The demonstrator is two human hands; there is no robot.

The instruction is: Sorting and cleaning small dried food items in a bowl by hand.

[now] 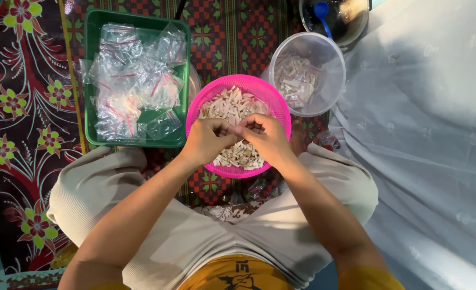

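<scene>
Two hands (pixel 237 137) over one pink bowl (pixel 278 105), one green tray (pixel 91 32)

Both forearms reach forward from the body and angle inward, so the two hands meet at the middle. The left hand (pixel 208 140) is curled, knuckles up, its fingertips bunched toward the meeting point. The right hand (pixel 267 137) mirrors it, fingers bent and thumb tucked inward, its tips touching those of the left. Each grip is a closed pinch, fingertip against fingertip; whatever sits inside is too small to make out. Both wrists are bent slightly downward, and the elbows stay out wide behind.
</scene>
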